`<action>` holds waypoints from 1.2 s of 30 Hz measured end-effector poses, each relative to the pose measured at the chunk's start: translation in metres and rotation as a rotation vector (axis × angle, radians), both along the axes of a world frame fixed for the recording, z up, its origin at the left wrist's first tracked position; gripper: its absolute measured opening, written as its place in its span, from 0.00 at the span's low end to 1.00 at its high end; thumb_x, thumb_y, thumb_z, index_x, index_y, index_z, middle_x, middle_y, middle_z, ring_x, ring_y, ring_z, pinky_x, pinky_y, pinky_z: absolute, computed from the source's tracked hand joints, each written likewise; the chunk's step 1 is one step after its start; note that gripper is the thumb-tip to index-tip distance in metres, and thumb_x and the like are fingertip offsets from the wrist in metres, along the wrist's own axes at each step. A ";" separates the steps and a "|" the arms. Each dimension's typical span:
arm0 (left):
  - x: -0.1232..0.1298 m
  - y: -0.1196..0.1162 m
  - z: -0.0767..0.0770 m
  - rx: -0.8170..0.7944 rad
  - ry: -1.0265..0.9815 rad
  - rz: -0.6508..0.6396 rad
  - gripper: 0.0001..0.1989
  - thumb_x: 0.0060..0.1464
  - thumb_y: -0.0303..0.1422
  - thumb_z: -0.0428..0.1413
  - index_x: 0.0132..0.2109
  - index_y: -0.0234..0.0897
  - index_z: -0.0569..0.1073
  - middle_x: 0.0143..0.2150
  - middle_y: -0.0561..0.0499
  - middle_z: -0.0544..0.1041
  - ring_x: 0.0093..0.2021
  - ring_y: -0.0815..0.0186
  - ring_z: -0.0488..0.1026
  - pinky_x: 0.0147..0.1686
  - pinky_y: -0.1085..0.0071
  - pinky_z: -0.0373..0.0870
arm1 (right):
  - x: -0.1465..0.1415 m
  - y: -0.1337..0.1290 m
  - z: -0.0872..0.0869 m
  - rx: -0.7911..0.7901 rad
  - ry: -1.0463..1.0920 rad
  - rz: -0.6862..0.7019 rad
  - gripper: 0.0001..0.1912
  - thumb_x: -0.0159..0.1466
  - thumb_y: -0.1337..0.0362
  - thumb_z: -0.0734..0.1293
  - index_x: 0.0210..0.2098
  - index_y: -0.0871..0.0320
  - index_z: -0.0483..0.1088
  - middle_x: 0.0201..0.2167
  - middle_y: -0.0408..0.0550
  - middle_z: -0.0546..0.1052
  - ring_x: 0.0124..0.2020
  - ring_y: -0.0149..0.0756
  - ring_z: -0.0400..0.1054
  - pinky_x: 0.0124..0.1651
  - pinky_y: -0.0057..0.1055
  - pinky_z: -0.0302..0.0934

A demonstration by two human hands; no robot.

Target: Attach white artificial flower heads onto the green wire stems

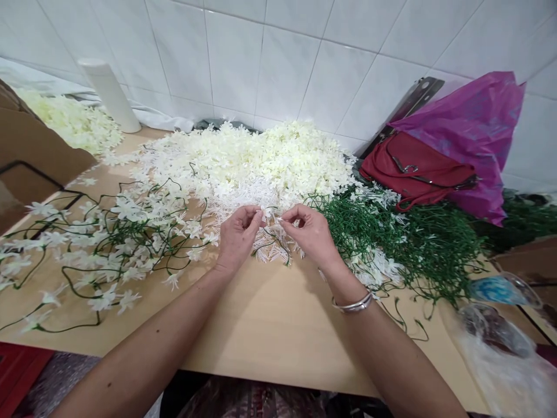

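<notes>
My left hand (240,232) pinches a small white flower (266,213) between thumb and fingertips. Just to its right, my right hand (308,230) has its thumb and fingers pressed together on a small white piece too small to make out. Both hands are over the front edge of a large heap of cream-white petals (243,157). A thin green stem (278,242) lies below them among white pieces. Left of my hands are white flowers joined to green stems (143,232); to the right is a pile of green stems (422,249).
The wooden table (261,325) meets a tiled wall. A red bag (413,165) and purple plastic bag (474,133) lie at the back right. A cardboard box (35,151) and white cylinder (111,96) stand at the left. Clear plastic (509,360) lies at the front right.
</notes>
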State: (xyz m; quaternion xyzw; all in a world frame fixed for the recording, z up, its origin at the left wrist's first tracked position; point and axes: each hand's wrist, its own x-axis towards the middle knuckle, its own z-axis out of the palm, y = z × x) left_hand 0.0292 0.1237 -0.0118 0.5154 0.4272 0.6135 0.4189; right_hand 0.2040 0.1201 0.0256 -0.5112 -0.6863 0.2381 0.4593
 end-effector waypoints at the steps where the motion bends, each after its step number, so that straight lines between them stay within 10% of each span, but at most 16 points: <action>1: 0.000 0.000 0.000 -0.003 -0.001 0.001 0.13 0.60 0.44 0.63 0.42 0.39 0.78 0.32 0.53 0.81 0.34 0.64 0.83 0.33 0.73 0.74 | 0.000 -0.002 -0.002 -0.049 0.085 0.015 0.03 0.59 0.66 0.73 0.30 0.55 0.75 0.28 0.42 0.77 0.29 0.34 0.67 0.36 0.32 0.62; 18: 0.005 -0.008 0.001 -0.038 0.016 -0.103 0.13 0.59 0.43 0.65 0.44 0.38 0.81 0.37 0.50 0.85 0.39 0.61 0.85 0.41 0.68 0.81 | -0.021 -0.020 -0.009 -0.164 0.446 -0.038 0.07 0.56 0.62 0.74 0.31 0.55 0.74 0.29 0.42 0.78 0.29 0.33 0.68 0.35 0.30 0.64; 27: 0.002 -0.012 0.004 0.109 0.310 -0.099 0.08 0.62 0.37 0.62 0.44 0.42 0.85 0.39 0.50 0.86 0.37 0.63 0.81 0.40 0.68 0.75 | -0.020 -0.017 -0.017 -0.195 0.450 -0.071 0.09 0.54 0.62 0.73 0.32 0.54 0.70 0.26 0.40 0.74 0.27 0.32 0.66 0.32 0.29 0.62; 36: 0.003 -0.005 -0.004 -0.042 0.053 -0.225 0.13 0.57 0.42 0.66 0.41 0.38 0.82 0.33 0.50 0.83 0.34 0.64 0.79 0.37 0.71 0.75 | -0.023 -0.022 -0.008 0.010 0.189 -0.105 0.06 0.61 0.66 0.70 0.30 0.54 0.69 0.27 0.40 0.73 0.29 0.32 0.65 0.35 0.32 0.59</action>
